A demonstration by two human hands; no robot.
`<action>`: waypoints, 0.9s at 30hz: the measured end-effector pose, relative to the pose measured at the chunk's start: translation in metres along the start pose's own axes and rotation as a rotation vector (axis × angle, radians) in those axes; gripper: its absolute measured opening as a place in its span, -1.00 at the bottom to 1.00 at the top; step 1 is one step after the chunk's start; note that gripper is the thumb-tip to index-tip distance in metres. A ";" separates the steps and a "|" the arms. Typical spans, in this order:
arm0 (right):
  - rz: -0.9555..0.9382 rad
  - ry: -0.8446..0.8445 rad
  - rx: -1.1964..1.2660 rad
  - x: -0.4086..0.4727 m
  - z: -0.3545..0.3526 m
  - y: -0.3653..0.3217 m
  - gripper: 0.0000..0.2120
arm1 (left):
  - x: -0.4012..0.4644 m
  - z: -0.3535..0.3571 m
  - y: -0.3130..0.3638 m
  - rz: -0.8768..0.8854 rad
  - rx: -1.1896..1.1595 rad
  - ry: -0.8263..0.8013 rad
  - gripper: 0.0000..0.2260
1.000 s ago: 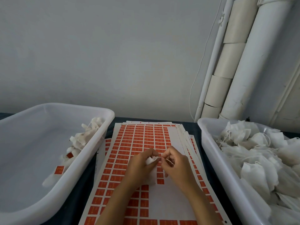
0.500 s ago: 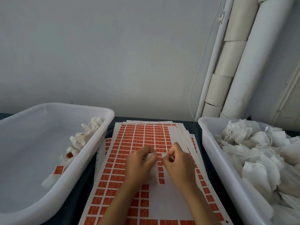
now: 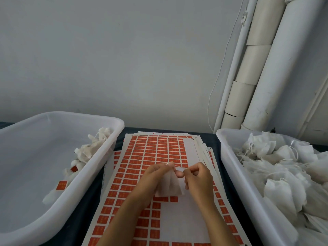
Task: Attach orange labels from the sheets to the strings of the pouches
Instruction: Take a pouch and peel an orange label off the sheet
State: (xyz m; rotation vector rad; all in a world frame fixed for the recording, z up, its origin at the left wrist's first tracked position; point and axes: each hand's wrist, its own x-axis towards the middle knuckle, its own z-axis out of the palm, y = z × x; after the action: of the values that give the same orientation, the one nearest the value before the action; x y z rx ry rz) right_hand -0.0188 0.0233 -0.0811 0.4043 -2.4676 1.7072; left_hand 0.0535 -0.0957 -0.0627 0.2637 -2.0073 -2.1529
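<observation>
Head view: both hands are working over the label sheets (image 3: 152,151), a fanned stack of orange-label sheets lying on the dark table (image 3: 85,208) between two white tubs. Left hand (image 3: 154,176) is curling its fingers round a white pouch (image 3: 169,185), which is hanging just above the top sheet, thumb and forefinger pinching at its top. Right hand (image 3: 198,176) is sitting just beside it with fingers curled, pinching something small at the pouch's top; string or label, cannot tell. Left tub (image 3: 99,162) is holding a few pouches along its right wall, some showing orange labels (image 3: 62,185). Right tub (image 3: 230,162) is sitting piled with unlabelled pouches (image 3: 284,167) and loose strings. White pipes (image 3: 266,68) are standing against the wall behind it.
</observation>
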 end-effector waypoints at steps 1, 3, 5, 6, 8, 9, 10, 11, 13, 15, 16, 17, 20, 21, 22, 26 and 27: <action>0.003 -0.001 0.008 0.000 0.000 0.000 -0.83 | 0.000 -0.001 -0.001 -0.040 -0.093 -0.005 -0.66; -0.009 -0.004 0.006 -0.001 0.001 0.000 -0.82 | -0.001 0.000 -0.003 -0.135 -0.252 0.013 -0.58; -0.028 0.000 0.000 -0.002 0.002 0.000 -0.82 | -0.001 0.000 -0.005 -0.169 -0.333 -0.008 -0.57; -0.031 0.000 0.003 -0.003 0.003 0.000 -0.83 | -0.002 0.000 -0.005 -0.163 -0.373 -0.046 -0.58; -0.021 -0.022 0.022 -0.005 0.005 0.000 -0.86 | -0.003 0.000 -0.003 -0.121 -0.416 -0.121 -0.63; -0.023 -0.042 0.028 -0.007 0.006 0.000 -0.86 | -0.004 0.002 -0.003 -0.088 -0.389 -0.126 -0.65; -0.041 -0.063 0.031 -0.009 0.007 -0.002 -0.85 | -0.005 0.004 -0.003 -0.050 -0.332 -0.099 -0.67; -0.071 -0.082 0.024 -0.011 0.008 -0.003 -0.83 | -0.005 0.007 -0.004 -0.008 -0.269 -0.048 -0.71; -0.147 -0.109 -0.004 -0.014 0.009 -0.005 -0.82 | -0.005 0.011 -0.007 0.076 -0.151 0.060 -0.75; -0.214 -0.140 -0.038 -0.014 0.008 -0.006 -0.85 | -0.005 0.012 -0.008 0.127 -0.069 0.142 -0.75; -0.245 -0.165 -0.058 -0.014 0.008 -0.006 -0.88 | -0.005 0.011 -0.009 0.130 -0.056 0.183 -0.75; -0.273 -0.196 -0.086 -0.014 0.007 -0.007 -0.92 | -0.004 0.010 -0.010 0.131 -0.057 0.215 -0.75; -0.335 -0.235 -0.152 -0.016 0.005 -0.009 -0.88 | -0.003 0.008 -0.012 0.172 -0.029 0.283 -0.78; -0.352 -0.225 -0.178 -0.017 0.004 -0.010 -0.80 | -0.003 0.008 -0.012 0.186 0.003 0.304 -0.81; -0.371 -0.218 -0.213 -0.018 0.002 -0.011 -0.75 | -0.003 0.009 -0.012 0.197 0.040 0.325 -0.84; -0.445 -0.184 -0.360 -0.018 -0.003 -0.012 -0.74 | -0.001 0.008 -0.013 0.233 0.122 0.382 -0.89; -0.455 -0.177 -0.387 -0.018 -0.004 -0.012 -0.74 | -0.001 0.008 -0.014 0.243 0.132 0.380 -0.88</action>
State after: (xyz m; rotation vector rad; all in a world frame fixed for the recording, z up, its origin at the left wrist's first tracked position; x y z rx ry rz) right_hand 0.0015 0.0262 -0.0730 1.0062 -2.4828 1.0326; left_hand 0.0521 -0.0871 -0.0758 0.3925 -1.8544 -1.6810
